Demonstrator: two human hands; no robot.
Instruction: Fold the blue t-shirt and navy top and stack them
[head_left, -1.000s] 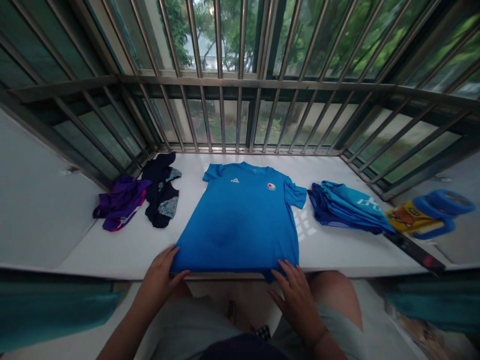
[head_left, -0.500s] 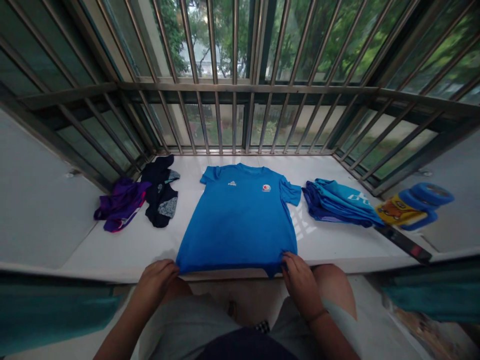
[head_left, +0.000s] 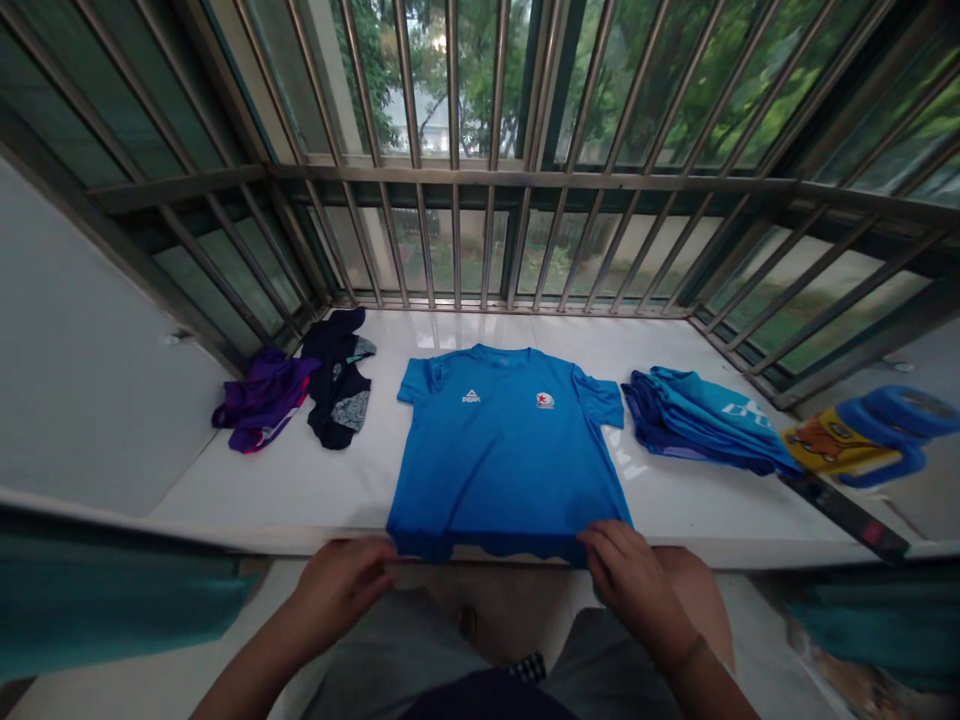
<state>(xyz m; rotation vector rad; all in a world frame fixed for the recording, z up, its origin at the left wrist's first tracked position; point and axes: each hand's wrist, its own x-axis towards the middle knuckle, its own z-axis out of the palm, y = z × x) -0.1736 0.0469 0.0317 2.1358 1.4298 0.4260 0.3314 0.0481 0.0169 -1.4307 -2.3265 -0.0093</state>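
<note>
Blue T-shirt: the blue T-shirt point(head_left: 510, 450) lies flat on the white window ledge point(head_left: 697, 515), collar toward the metal bars point(head_left: 489, 230), hem at the front edge.
Handling: I judge it light, thin and very soft; it should fold easily, but it may slide on the smooth ledge and wrinkle. Nothing in it looks fragile.
Where to hold: the two hem corners seem good places, also the shoulders near the sleeves.
Left hand: the left hand point(head_left: 349, 580) has its fingers bent at one hem corner; I cannot tell if the grip is closed on cloth.
Right hand: the right hand point(head_left: 630, 575) has a narrow grip, and seems to pinch the hem near the other corner.
Cloth: smooth, slightly shiny knit, with white lettering and a round emblem on the chest; the hem is wavy.
Folded pile: the folded pile point(head_left: 701, 420) is layered in several blues.
Crumpled clothes: the purple garment point(head_left: 270, 395) and the dark garment point(head_left: 326, 385) with grey patterned parts are loose and uneven.
Bottle: the yellow and blue bottle point(head_left: 862, 435) looks rigid, rounded, probably plastic.
</note>
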